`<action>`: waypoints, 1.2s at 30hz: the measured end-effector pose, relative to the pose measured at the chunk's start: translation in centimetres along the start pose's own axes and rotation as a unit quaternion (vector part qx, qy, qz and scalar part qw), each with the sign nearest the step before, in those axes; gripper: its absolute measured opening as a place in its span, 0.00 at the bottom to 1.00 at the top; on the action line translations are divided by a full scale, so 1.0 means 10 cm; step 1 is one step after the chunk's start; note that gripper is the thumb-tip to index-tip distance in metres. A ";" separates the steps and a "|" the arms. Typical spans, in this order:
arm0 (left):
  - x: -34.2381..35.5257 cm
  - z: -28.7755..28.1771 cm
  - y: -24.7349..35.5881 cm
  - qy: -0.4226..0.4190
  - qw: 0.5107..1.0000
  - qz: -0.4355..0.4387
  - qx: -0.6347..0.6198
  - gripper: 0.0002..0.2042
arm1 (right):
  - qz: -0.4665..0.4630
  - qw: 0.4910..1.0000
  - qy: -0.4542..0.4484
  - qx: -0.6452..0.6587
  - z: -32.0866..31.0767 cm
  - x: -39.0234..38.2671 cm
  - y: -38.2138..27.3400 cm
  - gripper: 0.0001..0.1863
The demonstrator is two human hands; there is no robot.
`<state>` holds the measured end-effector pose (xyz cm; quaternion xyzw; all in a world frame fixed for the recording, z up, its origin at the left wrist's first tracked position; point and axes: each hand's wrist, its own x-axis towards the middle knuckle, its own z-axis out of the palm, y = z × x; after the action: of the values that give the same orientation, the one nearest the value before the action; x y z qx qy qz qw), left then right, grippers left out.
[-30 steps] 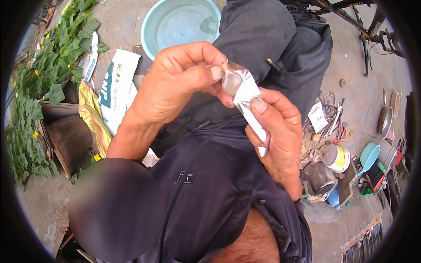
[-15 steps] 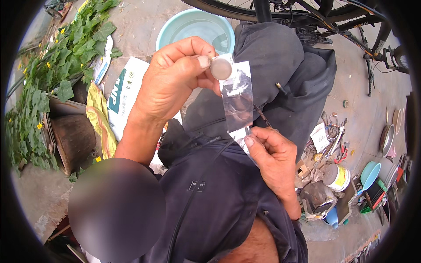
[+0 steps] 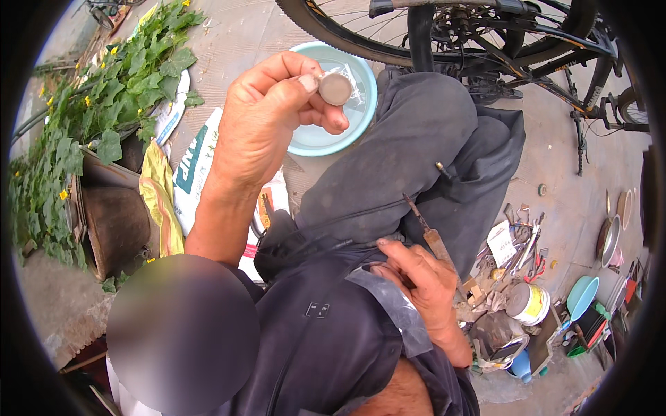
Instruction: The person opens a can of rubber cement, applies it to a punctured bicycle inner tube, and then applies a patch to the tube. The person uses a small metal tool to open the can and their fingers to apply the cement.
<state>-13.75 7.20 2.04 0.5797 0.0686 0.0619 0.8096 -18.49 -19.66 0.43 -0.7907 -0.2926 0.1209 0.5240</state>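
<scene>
My left hand (image 3: 274,111) is raised above a pale blue basin (image 3: 312,145), pinching a small round grey disc (image 3: 335,90) with crinkled clear film behind it. My right hand (image 3: 423,284) is low at my lap, its index finger loosely extended and the other fingers bent onto a shiny plastic strip (image 3: 395,312) that hangs over my dark top. A thin tool with a worn wooden handle (image 3: 437,246) lies on my trousered leg just beyond that hand; its lower end is hidden.
A bicycle (image 3: 513,55) is at upper right. Leafy vines (image 3: 69,139), a rusty container (image 3: 114,225) and sacks (image 3: 163,208) are on the left. Scattered tools (image 3: 527,243), a white bucket (image 3: 527,305), bowls and pans (image 3: 610,236) lie on the ground at right.
The strip has come away from the disc and dropped to my lap with my right hand. My left hand still holds the disc, now over the basin. The view has shifted, showing more bicycle.
</scene>
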 end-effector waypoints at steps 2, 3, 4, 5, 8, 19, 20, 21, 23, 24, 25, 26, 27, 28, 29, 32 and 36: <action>0.02 0.02 0.01 -0.005 1.000 0.002 0.008 0.07 | -0.095 0.995 0.029 -0.005 0.01 0.07 0.00 0.20; 0.05 0.05 0.00 -0.008 1.000 -0.004 0.010 0.07 | -0.114 0.992 0.036 -0.042 0.03 0.12 -0.02 0.20; 0.08 0.08 -0.02 -0.011 1.000 -0.009 0.013 0.07 | -0.132 0.987 0.043 -0.079 0.06 0.17 -0.04 0.19; 0.11 0.10 -0.01 -0.014 1.000 -0.002 0.011 0.07 | -0.150 0.981 0.050 -0.115 0.10 0.24 -0.06 0.19; 0.21 0.13 0.00 -0.045 0.999 0.004 -0.012 0.07 | -0.160 0.973 0.058 -0.155 0.27 0.40 -0.09 0.20; 0.36 0.20 0.02 -0.087 0.996 0.023 0.028 0.07 | -0.244 0.965 -0.032 -0.093 0.45 0.60 -0.14 0.24; 0.36 0.22 -0.01 -0.089 0.995 0.022 0.031 0.07 | -0.249 0.964 -0.040 -0.087 0.48 0.58 -0.14 0.24; 0.37 0.24 -0.03 -0.093 0.995 0.023 0.036 0.07 | -0.263 0.961 0.029 -0.077 0.52 0.61 -0.15 0.23; 0.36 0.28 -0.08 -0.089 0.995 0.007 0.042 0.06 | -0.226 0.972 0.033 -0.059 0.42 0.51 -0.09 0.21; 0.36 0.30 -0.11 -0.096 0.994 0.007 0.045 0.06 | -0.209 0.976 0.036 -0.048 0.37 0.45 -0.07 0.21; 0.36 0.33 -0.14 -0.103 0.994 0.007 0.048 0.06 | -0.173 0.982 0.063 -0.032 0.30 0.40 -0.05 0.17; 0.35 0.36 -0.17 -0.110 0.993 0.006 0.051 0.06 | -0.143 0.984 0.103 -0.017 0.20 0.38 -0.03 0.15; 0.34 0.38 -0.18 -0.142 0.988 0.000 0.053 0.05 | -0.113 0.983 0.144 0.000 0.10 0.36 -0.03 0.14; 0.32 0.41 -0.20 -0.153 0.987 -0.003 0.053 0.04 | -0.084 0.980 0.182 0.018 0.01 0.34 -0.01 0.13; 0.31 0.47 -0.24 -0.164 0.985 -0.007 0.053 0.04 | -0.069 0.974 0.217 0.004 -0.08 0.32 0.04 0.14; 0.26 0.66 -0.29 -0.206 0.975 -0.047 0.074 0.02 | 0.053 0.962 0.253 0.087 -0.32 0.17 0.19 0.12; 0.25 0.91 -0.37 -0.266 0.952 -0.088 0.124 0.05 | 0.085 0.928 0.282 0.226 -0.44 0.11 0.41 0.12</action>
<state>-9.53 -2.05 1.30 0.6630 -0.0914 -0.1747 0.7222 -14.10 -23.49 -1.32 -0.6748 -0.0292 -0.0005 0.7374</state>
